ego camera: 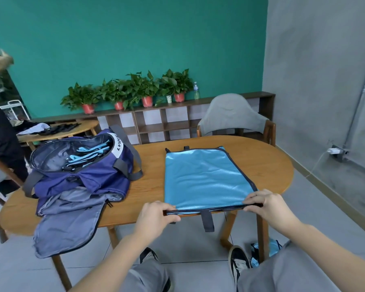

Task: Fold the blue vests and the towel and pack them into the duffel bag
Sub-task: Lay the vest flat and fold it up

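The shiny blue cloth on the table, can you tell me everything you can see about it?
The shiny light-blue cloth with dark edging lies flat on the oval wooden table, to the right of the open navy duffel bag. It looks smooth and slightly glossy, a rough rectangle with dark binding all round. A small dark loop sticks out at its far edge, and a dark strap hangs off the near edge over the table's side. The left hand and right hand pinch its two near corners.
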Demonstrator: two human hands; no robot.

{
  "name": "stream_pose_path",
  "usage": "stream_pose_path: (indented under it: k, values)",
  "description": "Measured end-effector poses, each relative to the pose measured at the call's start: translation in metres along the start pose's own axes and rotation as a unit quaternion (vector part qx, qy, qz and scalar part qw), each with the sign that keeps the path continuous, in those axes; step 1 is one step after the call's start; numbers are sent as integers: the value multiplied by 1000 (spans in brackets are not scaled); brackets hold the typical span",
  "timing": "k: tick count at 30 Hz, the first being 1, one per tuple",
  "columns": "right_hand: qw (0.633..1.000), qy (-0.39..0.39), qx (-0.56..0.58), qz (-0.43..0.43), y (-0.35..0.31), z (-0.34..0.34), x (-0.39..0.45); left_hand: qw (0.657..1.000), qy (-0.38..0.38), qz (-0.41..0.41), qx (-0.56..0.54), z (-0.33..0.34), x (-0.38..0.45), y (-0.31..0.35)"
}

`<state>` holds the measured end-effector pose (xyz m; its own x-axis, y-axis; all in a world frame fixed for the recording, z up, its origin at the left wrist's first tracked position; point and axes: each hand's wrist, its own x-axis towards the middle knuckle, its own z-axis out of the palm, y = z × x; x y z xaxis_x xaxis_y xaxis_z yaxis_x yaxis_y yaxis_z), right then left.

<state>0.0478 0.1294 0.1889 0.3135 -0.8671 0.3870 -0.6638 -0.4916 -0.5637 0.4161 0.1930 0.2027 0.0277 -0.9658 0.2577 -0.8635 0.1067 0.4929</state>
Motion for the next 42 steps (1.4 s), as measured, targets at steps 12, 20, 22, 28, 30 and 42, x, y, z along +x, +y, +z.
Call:
stream_pose_path:
  k: [12,20,22,28,30,42]
  values:
    - [996,25,81,-14,-49,-54,-2,993,57,50,-95,-52,-9,41]
    - [989,83,120,12,-51,-64,83,980,110,55,-157,-68,66,54]
    - [989,83,124,25,-44,-56,106,982,122,52,-135,-60,89,47]
    - [992,1,87,87,0,-8,161,991,103,6,-90,-6,139,11]
    - [993,-35,59,95,19,12,165,992,90,-19,-84,12,147,-2]
    - [978,-93,120,140,21,-10,153,972,-62,-62,-219,-2,136,-13]
